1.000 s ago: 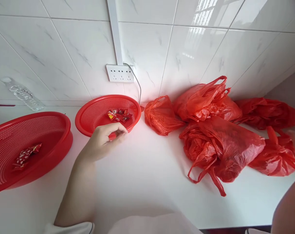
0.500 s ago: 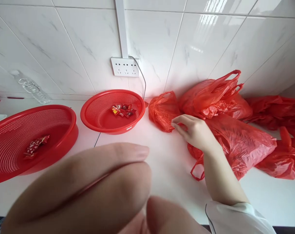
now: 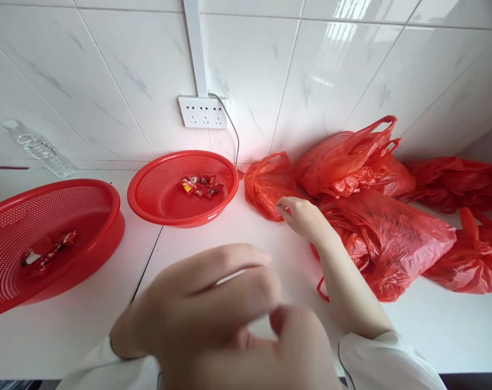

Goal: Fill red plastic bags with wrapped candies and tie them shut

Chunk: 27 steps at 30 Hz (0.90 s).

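Close to the camera, blurred by motion, my left hand [image 3: 213, 298] hangs over the front of the white counter [image 3: 217, 241]. Its fingers curl toward the thumb, and nothing shows between them. My right hand [image 3: 305, 216] is bent, thumb and fingertips drawn together, in front of a small red plastic bag [image 3: 268, 181]; no object is visible in it. Under the right forearm lies a larger red bag [image 3: 396, 238]. Small wrapped packets [image 3: 201, 186] sit in the middle red basket [image 3: 181, 214]. The left red basket [image 3: 103, 233] holds several shiny red wrapped pieces [image 3: 46, 252].
More red bags stand behind [image 3: 351, 162] and at the far right [image 3: 477, 254]. A clear plastic bottle [image 3: 46, 151] lies at the back left. A socket panel [image 3: 203, 112] with a grey cable is on the tiled wall.
My left hand has drawn back from the camera and looks smaller, with its wrist and sleeve now showing. My right hand has shifted slightly left. A white-and-dark patch now shows among the left basket's pieces.
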Motion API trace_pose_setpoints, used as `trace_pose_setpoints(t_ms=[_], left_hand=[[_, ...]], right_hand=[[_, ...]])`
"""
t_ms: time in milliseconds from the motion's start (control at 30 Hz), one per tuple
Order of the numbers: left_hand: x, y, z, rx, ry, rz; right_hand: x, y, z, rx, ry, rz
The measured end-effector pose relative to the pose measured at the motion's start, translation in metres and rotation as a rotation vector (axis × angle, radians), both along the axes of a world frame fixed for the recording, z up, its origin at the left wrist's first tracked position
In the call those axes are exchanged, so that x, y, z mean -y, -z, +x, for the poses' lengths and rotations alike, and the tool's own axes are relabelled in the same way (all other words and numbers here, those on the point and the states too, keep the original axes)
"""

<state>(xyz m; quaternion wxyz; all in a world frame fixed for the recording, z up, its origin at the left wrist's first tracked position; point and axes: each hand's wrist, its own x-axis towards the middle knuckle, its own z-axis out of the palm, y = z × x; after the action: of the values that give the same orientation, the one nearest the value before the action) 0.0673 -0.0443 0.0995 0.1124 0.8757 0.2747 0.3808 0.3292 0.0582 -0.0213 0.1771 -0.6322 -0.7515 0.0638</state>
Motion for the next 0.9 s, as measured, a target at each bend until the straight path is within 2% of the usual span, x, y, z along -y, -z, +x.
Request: trace_pose_setpoints(t_ms=[33, 133, 233, 367, 467, 700, 800, 900], left_hand=[[-0.012, 0.009, 0.005, 0.028, 0.038, 0.108], [-0.048, 0.034, 0.022, 0.057, 0.154, 0.218], [-0.067, 0.050, 0.029, 0.086, 0.200, 0.099], [-0.067, 0.057, 0.024, 0.063, 0.228, -0.079], [-0.067, 0.059, 0.020, 0.047, 0.233, -0.144], [-0.075, 0.064, 0.024, 0.082, 0.284, -0.325], [-0.076, 0.065, 0.025, 0.101, 0.312, -0.368], [-0.076, 0.064, 0.026, 0.106, 0.310, -0.415]], right_hand=[[-0.011, 0.007, 0.002, 0.022, 0.071, -0.036], [-0.044, 0.033, 0.008, 0.051, 0.217, -0.112], [-0.069, 0.057, 0.009, 0.071, 0.293, -0.144], [-0.081, 0.073, 0.012, 0.079, 0.333, -0.208], [-0.080, 0.069, 0.019, 0.061, 0.330, -0.128], [-0.063, 0.036, 0.034, -0.004, 0.388, 0.106], [-0.059, 0.026, 0.035, -0.088, 0.450, 0.287], [-0.053, 0.017, 0.033, -0.255, 0.400, 0.470]])
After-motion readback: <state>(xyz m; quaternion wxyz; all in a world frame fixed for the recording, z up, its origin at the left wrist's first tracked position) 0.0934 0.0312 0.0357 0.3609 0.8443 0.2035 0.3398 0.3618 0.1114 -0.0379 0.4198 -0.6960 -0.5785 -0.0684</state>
